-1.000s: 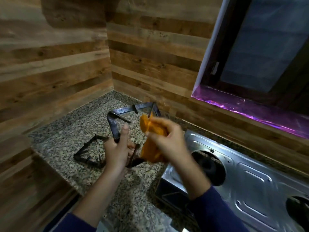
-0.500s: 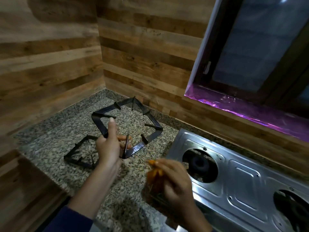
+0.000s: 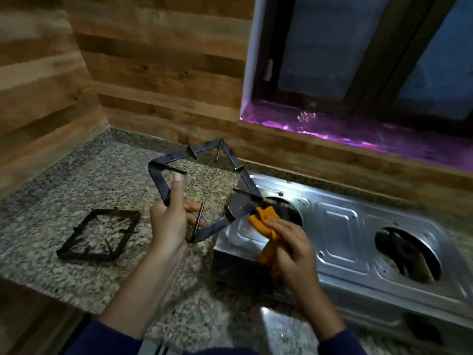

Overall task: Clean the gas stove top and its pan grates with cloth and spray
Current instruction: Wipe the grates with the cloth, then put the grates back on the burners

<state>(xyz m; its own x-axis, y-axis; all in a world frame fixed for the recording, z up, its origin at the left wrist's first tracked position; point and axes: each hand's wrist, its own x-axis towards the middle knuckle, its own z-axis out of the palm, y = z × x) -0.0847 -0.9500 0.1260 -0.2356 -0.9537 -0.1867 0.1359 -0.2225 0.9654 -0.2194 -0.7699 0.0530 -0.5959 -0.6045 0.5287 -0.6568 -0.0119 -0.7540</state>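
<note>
My left hand [image 3: 170, 221] grips a black square pan grate [image 3: 204, 149] by its near-left side and holds it tilted above the granite counter. My right hand [image 3: 291, 248] holds an orange cloth [image 3: 266, 219] bunched in its fingers, and the cloth presses on the grate's lower right bar. A second pan grate [image 3: 99, 234] lies flat on the counter to the left. The steel gas stove top [image 3: 340, 234] sits on the right with its grates off, both burner wells bare.
The granite counter [image 3: 76, 190] runs into a corner of wood-plank walls [image 3: 158, 60]. A window with a purple-lit sill [image 3: 358, 131] is above the stove. No spray bottle is in view.
My right hand has come up from low over the counter and put the cloth against the grate's right bar. The left hand and the grate have shifted right, toward the stove.
</note>
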